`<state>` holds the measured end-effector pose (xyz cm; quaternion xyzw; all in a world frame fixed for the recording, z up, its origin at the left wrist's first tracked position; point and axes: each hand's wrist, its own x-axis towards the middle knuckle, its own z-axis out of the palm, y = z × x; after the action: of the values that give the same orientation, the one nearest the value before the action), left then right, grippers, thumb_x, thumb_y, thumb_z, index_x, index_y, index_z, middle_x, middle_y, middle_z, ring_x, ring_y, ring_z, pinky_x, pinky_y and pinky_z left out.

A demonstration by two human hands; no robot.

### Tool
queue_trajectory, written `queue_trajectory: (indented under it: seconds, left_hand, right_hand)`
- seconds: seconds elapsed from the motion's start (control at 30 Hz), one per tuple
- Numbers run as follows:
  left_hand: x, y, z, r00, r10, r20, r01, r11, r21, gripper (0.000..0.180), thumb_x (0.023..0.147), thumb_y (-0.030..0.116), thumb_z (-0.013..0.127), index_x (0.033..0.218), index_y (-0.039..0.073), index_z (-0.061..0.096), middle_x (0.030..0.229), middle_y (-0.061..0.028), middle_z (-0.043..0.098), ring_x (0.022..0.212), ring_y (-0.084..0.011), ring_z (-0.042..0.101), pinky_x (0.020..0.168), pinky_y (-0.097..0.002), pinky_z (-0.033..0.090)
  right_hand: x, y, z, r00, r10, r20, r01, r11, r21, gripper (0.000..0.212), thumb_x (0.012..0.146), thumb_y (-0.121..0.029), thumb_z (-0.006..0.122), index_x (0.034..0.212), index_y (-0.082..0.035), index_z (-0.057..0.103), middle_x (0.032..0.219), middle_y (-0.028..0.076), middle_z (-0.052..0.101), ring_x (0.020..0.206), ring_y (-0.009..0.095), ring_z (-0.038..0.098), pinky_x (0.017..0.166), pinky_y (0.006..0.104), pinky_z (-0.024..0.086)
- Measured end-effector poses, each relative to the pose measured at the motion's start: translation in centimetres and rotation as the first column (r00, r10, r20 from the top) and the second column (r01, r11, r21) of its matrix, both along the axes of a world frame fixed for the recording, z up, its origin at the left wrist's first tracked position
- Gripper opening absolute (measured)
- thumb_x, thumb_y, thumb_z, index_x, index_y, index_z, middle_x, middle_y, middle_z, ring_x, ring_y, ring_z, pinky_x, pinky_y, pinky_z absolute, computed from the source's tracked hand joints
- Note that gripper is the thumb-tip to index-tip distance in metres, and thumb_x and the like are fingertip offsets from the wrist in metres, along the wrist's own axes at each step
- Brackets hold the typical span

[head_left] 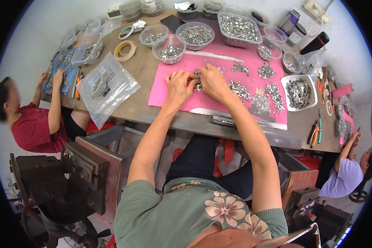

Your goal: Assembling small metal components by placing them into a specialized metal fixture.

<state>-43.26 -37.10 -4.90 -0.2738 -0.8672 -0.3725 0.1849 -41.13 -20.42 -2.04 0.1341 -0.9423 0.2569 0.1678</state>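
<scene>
On a pink mat (161,93) lie several loose piles of small, shiny, silvery metal pieces. My left hand (179,86) is at the left of one small heap of metal pieces (198,85), thumb and fingers pinched together at its edge. From the right, my right hand (214,84) reaches to the same heap, its fingers bent and closed over the far side. What the fingertips hold is too small or hidden to make out. Further piles of metal pieces (239,90) spread out to the right of my right hand.
Clear plastic bowls (196,34) and a rectangular tub (239,28) of metal pieces line the back. A white dish (299,93) and pliers (317,131) sit right, a plastic bag (111,84) and tape roll (125,51) left. Two people work at either side.
</scene>
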Motion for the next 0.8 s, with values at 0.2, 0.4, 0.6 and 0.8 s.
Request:
queue_trajectory:
  seconds: [0.2,0.4,0.6,0.8]
  left_hand:
    - [-0.2,-0.3,0.3,0.997,-0.020,0.077,0.008,0.987,0.163,0.009,0.089,0.015,0.072,0.092,0.007,0.072,0.080,-0.0034,0.069,0.079,-0.0199,0.062,0.086,-0.0391,0.040]
    - [-0.4,-0.3,0.3,0.965,-0.109,0.237,0.007,0.920,0.391,0.010,0.095,0.009,0.067,0.096,-0.001,0.070,0.084,-0.0074,0.073,0.077,-0.0135,0.066,0.071,-0.0300,0.053]
    - [-0.7,-0.3,-0.3,0.963,-0.077,0.260,-0.043,0.903,0.428,0.012,0.098,0.011,0.066,0.099,-0.001,0.068,0.086,-0.0059,0.072,0.077,-0.0117,0.065,0.071,-0.0286,0.053]
    - [-0.9,-0.3,-0.6,0.969,-0.048,0.242,-0.065,0.895,0.441,0.014,0.098,0.012,0.066,0.097,-0.001,0.067,0.086,-0.0060,0.071,0.076,-0.0123,0.065,0.071,-0.0292,0.053]
  right_hand:
    - [-0.9,-0.3,-0.3,0.997,-0.074,-0.016,0.074,0.997,0.024,0.017,0.085,-0.011,0.067,0.099,-0.002,0.071,0.093,0.021,0.064,0.092,0.040,0.063,0.082,0.0507,0.050]
    - [-1.4,0.3,-1.0,0.995,-0.102,-0.018,0.102,0.995,0.000,0.013,0.085,-0.013,0.069,0.092,-0.002,0.071,0.094,0.019,0.065,0.092,0.038,0.063,0.082,0.0501,0.050]
    - [-1.1,-0.9,-0.3,0.995,-0.033,-0.096,0.034,0.999,0.017,0.014,0.084,-0.014,0.070,0.090,-0.001,0.070,0.094,0.018,0.065,0.093,0.037,0.063,0.082,0.0491,0.049]
    - [-1.3,-1.4,-0.9,0.991,-0.089,-0.102,0.102,0.987,0.122,0.013,0.082,-0.014,0.072,0.088,-0.003,0.070,0.094,0.017,0.065,0.092,0.035,0.063,0.080,0.0479,0.049]
